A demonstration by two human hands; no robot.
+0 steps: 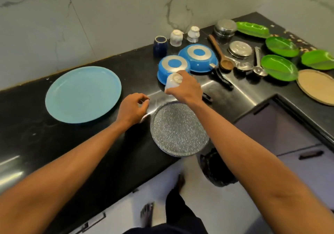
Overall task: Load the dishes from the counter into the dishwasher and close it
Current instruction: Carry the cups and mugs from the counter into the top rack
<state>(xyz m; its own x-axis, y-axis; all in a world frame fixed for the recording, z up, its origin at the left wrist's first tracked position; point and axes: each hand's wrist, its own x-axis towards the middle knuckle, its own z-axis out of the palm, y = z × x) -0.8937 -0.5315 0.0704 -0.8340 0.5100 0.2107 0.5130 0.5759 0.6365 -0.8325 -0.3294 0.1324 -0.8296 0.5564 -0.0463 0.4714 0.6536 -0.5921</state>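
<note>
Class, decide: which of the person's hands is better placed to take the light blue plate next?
Probably left. The left hand is nearer the light blue plate, though it may hold something white; the right hand grips a white cup farther off.

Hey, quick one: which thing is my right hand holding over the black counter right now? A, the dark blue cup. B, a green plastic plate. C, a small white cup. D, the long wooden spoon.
C: the right hand has its fingers curled round a small white cup, lifted just in front of the upturned blue pan.
</note>
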